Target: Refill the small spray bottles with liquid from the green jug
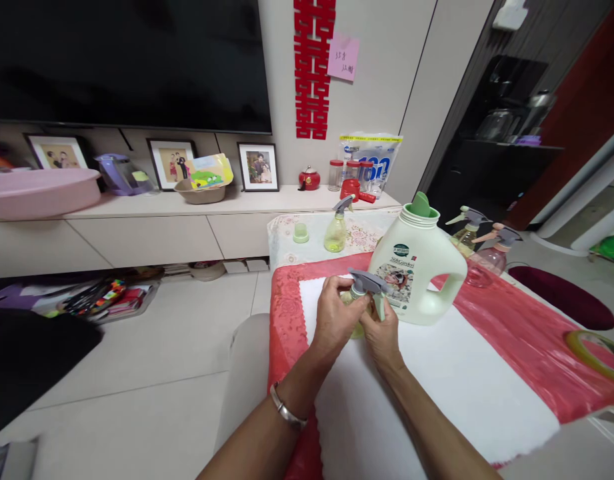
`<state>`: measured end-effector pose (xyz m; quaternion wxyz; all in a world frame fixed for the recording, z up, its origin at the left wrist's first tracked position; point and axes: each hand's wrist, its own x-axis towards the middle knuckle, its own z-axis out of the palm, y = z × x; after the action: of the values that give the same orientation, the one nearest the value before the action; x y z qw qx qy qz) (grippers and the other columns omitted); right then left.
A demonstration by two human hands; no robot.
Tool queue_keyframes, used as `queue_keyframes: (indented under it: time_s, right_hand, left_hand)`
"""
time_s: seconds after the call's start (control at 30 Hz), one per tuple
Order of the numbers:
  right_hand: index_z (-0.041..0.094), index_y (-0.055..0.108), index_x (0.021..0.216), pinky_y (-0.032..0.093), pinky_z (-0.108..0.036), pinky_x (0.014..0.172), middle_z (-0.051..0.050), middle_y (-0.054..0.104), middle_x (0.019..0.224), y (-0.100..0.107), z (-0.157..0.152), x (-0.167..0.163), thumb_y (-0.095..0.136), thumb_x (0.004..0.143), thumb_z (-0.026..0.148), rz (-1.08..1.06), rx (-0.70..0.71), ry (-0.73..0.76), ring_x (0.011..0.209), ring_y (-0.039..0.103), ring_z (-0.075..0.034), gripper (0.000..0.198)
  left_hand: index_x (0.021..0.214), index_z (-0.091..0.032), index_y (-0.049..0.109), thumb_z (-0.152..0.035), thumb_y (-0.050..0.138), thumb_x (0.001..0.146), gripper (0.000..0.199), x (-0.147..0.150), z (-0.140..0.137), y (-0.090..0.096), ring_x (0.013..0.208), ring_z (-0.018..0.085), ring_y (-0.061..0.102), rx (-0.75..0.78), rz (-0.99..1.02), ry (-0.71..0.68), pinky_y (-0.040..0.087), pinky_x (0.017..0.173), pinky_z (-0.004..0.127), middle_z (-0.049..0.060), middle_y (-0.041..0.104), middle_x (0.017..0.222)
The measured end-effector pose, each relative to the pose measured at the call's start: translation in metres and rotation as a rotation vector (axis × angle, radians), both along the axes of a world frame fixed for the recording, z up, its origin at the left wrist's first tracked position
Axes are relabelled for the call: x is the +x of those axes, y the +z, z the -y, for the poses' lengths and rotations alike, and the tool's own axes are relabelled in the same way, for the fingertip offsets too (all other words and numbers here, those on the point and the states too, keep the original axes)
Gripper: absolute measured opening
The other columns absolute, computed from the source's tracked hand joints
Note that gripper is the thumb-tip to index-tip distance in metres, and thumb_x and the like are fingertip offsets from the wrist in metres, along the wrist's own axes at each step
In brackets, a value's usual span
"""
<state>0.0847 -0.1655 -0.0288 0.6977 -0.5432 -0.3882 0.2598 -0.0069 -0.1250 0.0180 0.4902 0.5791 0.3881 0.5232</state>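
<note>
Both of my hands are wrapped round a small spray bottle with a grey head (369,281) and a pale green trigger. My left hand (335,310) grips it at the neck, on the left side. My right hand (383,333) pinches it near the trigger from the right. Most of the bottle's yellowish body is hidden behind my fingers. Just beyond stands a large pale green detergent jug (411,267), uncapped, with a green spout at its mouth. Under my hands lies a white cloth (437,393) on a red table cover (287,320).
Another spray bottle (335,233) and a green cap (301,233) stand at the table's far side. Right of the jug are a yellowish spray bottle (465,239) and a pink spray bottle (489,263). A tape roll (581,347) lies at the right edge. A long cabinet (151,233) runs behind.
</note>
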Motion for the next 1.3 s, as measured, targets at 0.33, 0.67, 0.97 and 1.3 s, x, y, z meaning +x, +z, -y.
queue_keyframes:
  time_s: [0.33,0.67,0.97,1.3]
  right_hand:
    - [0.017,0.067,0.115,0.048,-0.039,0.102,-0.008,0.068,0.117,-0.001,-0.001,0.007,0.080,0.069,0.036,-0.030,0.031,0.108,0.111,0.063,-0.025,0.052]
    - [0.026,0.061,0.136,0.038,-0.045,0.118,-0.007,0.056,0.143,-0.012,-0.001,0.024,0.061,0.090,0.052,-0.112,0.064,0.316,0.136,0.051,-0.026,0.053]
    - [0.025,0.069,0.122,0.041,-0.040,0.113,-0.006,0.063,0.127,0.011,-0.003,0.030,0.077,0.082,0.050,0.013,0.001,0.357,0.127,0.056,-0.025,0.048]
    - [0.019,0.063,0.110,0.049,-0.041,0.102,-0.009,0.068,0.116,0.033,0.000,0.011,0.085,0.070,0.038,0.049,-0.027,0.192,0.110,0.064,-0.025,0.050]
  left_hand:
    - [0.094,-0.020,0.069,-0.004,0.063,0.070,0.030,-0.004,0.004,0.004,0.096,0.021,0.064,0.110,0.027,-0.072,0.048,0.093,0.036,0.003,0.067,0.096]
    - [0.101,-0.020,0.059,-0.023,0.068,0.081,0.023,0.003,-0.001,-0.017,0.105,0.024,0.066,0.032,0.184,-0.094,0.049,0.099,0.042,0.008,0.069,0.105]
    - [0.125,-0.021,0.049,-0.044,0.068,0.088,0.047,0.001,0.000,-0.041,0.128,0.028,0.058,-0.005,0.252,-0.207,0.044,0.110,0.048,0.014,0.063,0.128]
    - [0.129,-0.021,0.052,-0.022,0.075,0.072,0.062,-0.002,0.011,-0.045,0.138,0.035,0.048,0.098,-0.026,-0.120,0.032,0.119,0.055,0.015,0.056,0.140]
